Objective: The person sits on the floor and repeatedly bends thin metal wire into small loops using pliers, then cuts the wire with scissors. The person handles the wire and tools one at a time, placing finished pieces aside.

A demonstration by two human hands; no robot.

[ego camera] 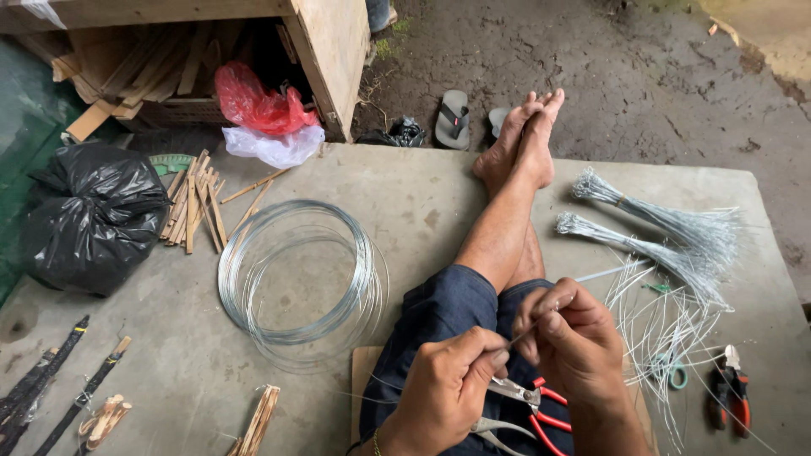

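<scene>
Both hands meet over the lap: the left hand [448, 384] and the right hand [574, 342] each close their grip on a thin wire [530, 328] between them. Red-handled pliers [528, 405] lie just beneath. Loose cut wires [655, 325] spread right; a wire coil [296, 274] lies left on the concrete worktop [422, 194], bundles [667, 219] farther right.
</scene>
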